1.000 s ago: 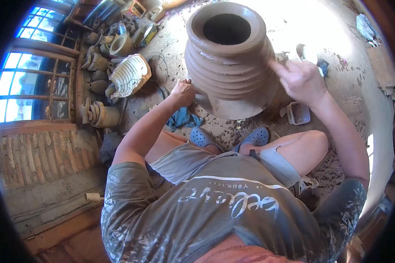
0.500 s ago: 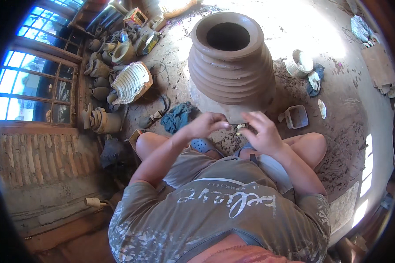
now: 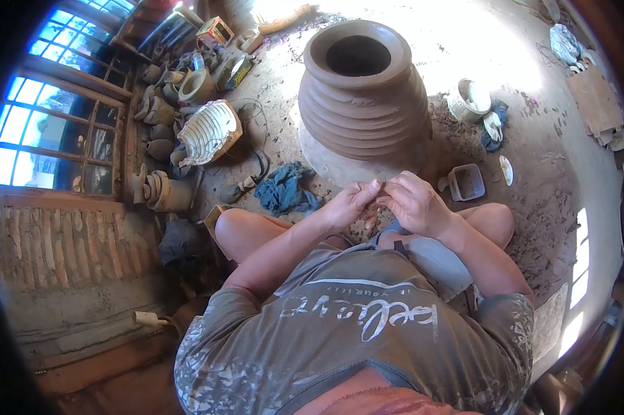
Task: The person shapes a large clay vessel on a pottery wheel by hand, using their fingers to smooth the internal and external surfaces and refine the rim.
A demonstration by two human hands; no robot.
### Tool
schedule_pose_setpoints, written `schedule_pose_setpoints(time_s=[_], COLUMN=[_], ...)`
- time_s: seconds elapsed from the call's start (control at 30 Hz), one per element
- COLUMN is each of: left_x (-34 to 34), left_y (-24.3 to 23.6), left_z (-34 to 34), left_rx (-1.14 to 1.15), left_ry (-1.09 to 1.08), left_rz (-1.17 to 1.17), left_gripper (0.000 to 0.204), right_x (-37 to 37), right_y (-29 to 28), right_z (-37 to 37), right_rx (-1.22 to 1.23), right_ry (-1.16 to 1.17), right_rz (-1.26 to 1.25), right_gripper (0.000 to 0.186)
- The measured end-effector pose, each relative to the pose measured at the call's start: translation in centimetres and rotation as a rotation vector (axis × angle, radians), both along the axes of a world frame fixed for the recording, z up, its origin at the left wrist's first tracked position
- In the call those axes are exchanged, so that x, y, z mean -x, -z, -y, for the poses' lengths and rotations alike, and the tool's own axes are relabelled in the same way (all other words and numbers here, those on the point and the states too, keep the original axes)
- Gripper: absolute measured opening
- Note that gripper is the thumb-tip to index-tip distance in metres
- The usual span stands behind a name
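Note:
Just in front of a large brown clay pot (image 3: 364, 117), my left hand (image 3: 354, 205) and my right hand (image 3: 417, 205) meet at the fingertips. Both are closed in a pinch, thumbs and fingers pressed together. Whatever lies between them is too small or hidden to make out. The pot has a wide round mouth and thick ridges round its body, and it stands upright on a pale, broad base (image 3: 319, 155). Neither hand appears to touch it.
A crumpled teal cloth (image 3: 284, 188) lies left of my hands, a clear plastic tub (image 3: 467, 183) to the right. Farther right are a white bucket (image 3: 470, 101) and a pale oval piece (image 3: 506, 170). A ribbed white mould (image 3: 212, 131) and several pots line the window wall.
My hands were apart with fingers loosely bent; now they have come together at the fingertips, slightly lower. The pot has not moved.

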State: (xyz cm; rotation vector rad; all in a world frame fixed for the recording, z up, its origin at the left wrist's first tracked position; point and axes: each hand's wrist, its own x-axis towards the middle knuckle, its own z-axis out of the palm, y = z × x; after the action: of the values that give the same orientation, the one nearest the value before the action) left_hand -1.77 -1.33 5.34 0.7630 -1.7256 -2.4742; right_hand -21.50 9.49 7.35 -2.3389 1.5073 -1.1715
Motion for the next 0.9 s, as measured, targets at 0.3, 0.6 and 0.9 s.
schedule_pose_setpoints(time_s=[0.3, 0.6, 0.9], left_x=[2.4, 3.0, 9.2], left_y=[-2.2, -7.6, -11.7], left_z=[-0.2, 4.0, 17.7], left_rx=[0.343, 0.697, 1.003], left_ry=[-0.086, -0.710, -1.014], left_rz=[-0.032, -0.005, 0.042], left_gripper=[0.045, 0.032, 0.063], right_x=[0.4, 1.5, 1.7], right_y=[-0.9, -3.5, -8.7], right_z=[0.0, 0.9, 8.0], right_rx=[-0.022, -0.079, 0.308], right_ry=[0.165, 0.374, 0.362], right_rz=[0.200, 0.627, 0.264], right_gripper=[0.019, 0.014, 0.013])
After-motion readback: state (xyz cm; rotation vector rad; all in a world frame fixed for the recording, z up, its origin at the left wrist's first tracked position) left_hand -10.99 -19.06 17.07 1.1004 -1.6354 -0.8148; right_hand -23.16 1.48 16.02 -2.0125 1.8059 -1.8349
